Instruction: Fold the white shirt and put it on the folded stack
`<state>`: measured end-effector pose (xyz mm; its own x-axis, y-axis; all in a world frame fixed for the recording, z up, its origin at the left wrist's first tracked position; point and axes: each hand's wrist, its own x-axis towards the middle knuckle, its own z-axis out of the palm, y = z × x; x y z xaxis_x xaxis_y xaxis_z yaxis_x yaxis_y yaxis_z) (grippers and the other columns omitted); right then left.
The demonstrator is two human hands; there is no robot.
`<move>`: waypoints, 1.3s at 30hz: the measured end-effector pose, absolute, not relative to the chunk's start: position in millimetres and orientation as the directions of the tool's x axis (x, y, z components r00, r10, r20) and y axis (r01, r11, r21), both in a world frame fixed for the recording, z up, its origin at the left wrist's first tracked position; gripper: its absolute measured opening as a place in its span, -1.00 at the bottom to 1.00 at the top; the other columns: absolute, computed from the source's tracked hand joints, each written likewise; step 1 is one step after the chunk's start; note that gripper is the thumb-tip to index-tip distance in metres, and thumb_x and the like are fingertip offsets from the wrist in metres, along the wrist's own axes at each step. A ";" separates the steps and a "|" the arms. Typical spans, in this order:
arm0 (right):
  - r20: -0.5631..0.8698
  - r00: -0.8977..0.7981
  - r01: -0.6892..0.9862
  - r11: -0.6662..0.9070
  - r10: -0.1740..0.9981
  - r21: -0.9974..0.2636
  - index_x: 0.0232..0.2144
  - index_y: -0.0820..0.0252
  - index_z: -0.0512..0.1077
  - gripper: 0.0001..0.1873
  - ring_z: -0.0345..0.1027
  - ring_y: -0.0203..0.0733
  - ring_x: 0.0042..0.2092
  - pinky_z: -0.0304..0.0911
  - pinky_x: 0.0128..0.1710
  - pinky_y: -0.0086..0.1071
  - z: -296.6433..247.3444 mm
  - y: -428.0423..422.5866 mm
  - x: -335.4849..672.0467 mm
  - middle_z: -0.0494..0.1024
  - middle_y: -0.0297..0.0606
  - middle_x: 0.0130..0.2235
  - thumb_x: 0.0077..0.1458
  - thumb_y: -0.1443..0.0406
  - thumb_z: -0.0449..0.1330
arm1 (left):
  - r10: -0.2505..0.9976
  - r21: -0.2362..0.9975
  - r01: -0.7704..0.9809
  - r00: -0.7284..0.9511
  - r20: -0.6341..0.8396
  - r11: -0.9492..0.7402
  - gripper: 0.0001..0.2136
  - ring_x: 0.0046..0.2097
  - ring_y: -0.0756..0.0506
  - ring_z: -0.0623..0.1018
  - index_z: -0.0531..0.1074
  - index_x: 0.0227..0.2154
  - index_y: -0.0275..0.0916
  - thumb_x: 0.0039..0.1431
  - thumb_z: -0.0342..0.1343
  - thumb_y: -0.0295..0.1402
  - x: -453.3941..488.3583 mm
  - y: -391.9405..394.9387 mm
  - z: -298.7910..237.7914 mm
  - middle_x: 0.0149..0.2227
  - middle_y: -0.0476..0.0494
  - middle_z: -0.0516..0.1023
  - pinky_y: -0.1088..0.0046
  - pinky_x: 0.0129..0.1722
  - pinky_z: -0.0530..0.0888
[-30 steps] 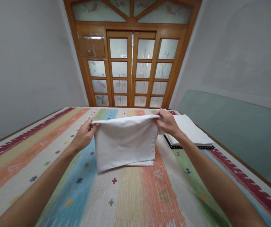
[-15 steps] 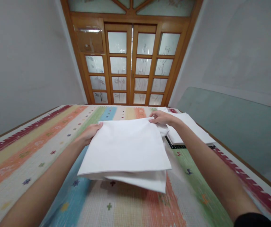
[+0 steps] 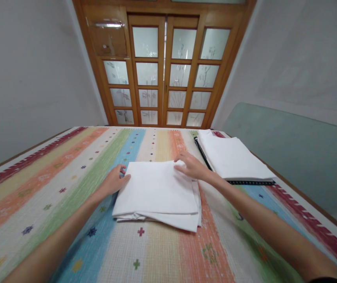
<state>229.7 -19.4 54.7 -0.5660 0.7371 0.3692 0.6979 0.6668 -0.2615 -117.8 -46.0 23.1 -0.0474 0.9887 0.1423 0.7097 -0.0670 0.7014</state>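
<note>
A folded white cloth (image 3: pixel 156 188) lies flat on the striped tablecloth in front of me, its layers slightly uneven along the near edge and right side. My left hand (image 3: pixel 116 179) is at the cloth's upper left edge, thumb over the border and fingers parted from it. Over the far right corner, my right hand (image 3: pixel 190 165) has its thumb and fingers apart, with the fingertips touching or just above the fabric. Neither hand grips the cloth.
To the right, a stack of folded white cloth (image 3: pixel 233 157) rests on a black dotted piece (image 3: pixel 251 182). The striped tablecloth (image 3: pixel 77 204) covers the table. A pale green board (image 3: pixel 292 149) lines the right side, and wooden glazed doors (image 3: pixel 165 74) stand beyond.
The folded white cloth, raised and held by both hands before, now lies lower on the table. Both hands have loosened; the right has moved slightly left and nearer.
</note>
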 end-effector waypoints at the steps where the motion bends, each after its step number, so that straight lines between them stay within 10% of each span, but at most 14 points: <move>1: 0.355 -0.619 0.656 0.709 0.701 -0.259 -0.15 0.21 0.44 -0.73 0.34 -0.04 -0.04 0.21 0.00 -0.17 57.2 -37.6 224.5 0.50 -0.08 -0.11 0.15 0.18 0.18 | 0.988 0.667 0.740 -0.029 0.152 -0.080 -0.58 -0.38 -0.13 0.53 0.39 -0.19 -0.26 -0.11 0.17 -0.14 -117.4 -53.8 23.4 -0.24 -0.19 0.55 0.35 -0.35 0.41; 5: 0.169 -0.784 0.571 0.800 0.598 -0.184 -0.02 0.27 0.38 -0.34 0.30 0.09 -0.02 0.22 -0.03 -0.07 57.1 -107.8 204.9 0.46 0.05 -0.01 0.00 -0.09 0.24 | 0.996 0.658 0.752 -0.010 0.085 -0.048 -0.50 -0.40 -0.15 0.53 0.36 -0.11 -0.25 -0.09 0.16 -0.06 -117.9 -82.6 23.0 -0.36 -0.08 0.52 0.35 -0.39 0.40; 13: -0.028 -0.774 0.633 0.772 0.633 -0.060 -0.13 0.28 0.39 -0.70 0.36 0.00 -0.10 0.25 -0.14 -0.19 43.4 -145.3 193.3 0.50 0.02 -0.10 0.04 0.33 0.13 | 0.957 0.892 0.356 -0.014 -0.291 0.277 -0.35 -0.34 -0.22 0.61 0.17 0.03 -0.22 -0.11 0.25 -0.11 -112.5 -104.0 38.9 -0.38 -0.10 0.63 0.35 -0.42 0.46; 26: 0.087 -0.821 0.570 0.801 0.564 0.183 -0.13 0.34 0.40 -0.76 0.47 -0.07 -0.16 0.39 -0.26 -0.26 27.3 -161.8 205.5 0.55 0.01 -0.13 0.15 0.46 0.07 | 0.903 0.892 -0.139 0.087 -0.421 0.430 -0.60 -0.36 -0.11 0.63 0.37 -0.19 -0.28 -0.14 0.35 -0.49 -106.8 -105.5 31.3 -0.25 -0.22 0.63 0.49 -0.41 0.55; 33: 0.485 -0.845 0.474 0.736 0.227 0.483 -0.14 0.37 0.46 -0.77 0.46 -0.04 -0.03 0.40 -0.07 -0.21 36.6 -149.0 218.1 0.59 -0.03 -0.12 0.24 0.48 0.02 | 0.912 0.903 -0.137 0.120 -0.392 0.407 -0.38 -0.36 -0.12 0.63 0.25 0.04 -0.26 -0.13 0.32 -0.54 -103.7 -108.7 34.8 -0.21 -0.23 0.62 0.43 -0.38 0.56; 39: 0.342 -0.935 0.241 0.870 0.091 0.430 -0.10 0.42 0.46 -0.73 0.48 -0.09 -0.03 0.43 -0.05 -0.23 15.9 -153.5 238.0 0.58 -0.01 -0.08 0.28 0.43 0.00 | 0.908 0.903 -0.124 0.137 -0.396 0.412 -0.38 -0.32 -0.12 0.63 0.22 0.07 -0.29 -0.09 0.32 -0.50 -106.7 -111.7 28.3 -0.18 -0.26 0.62 0.46 -0.35 0.55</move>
<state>238.0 -153.5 15.9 -0.9353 0.0906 0.3420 0.2414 0.8702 0.4296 -106.7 -111.7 28.3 0.1366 0.9080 -0.3960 -0.1240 0.4123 0.9026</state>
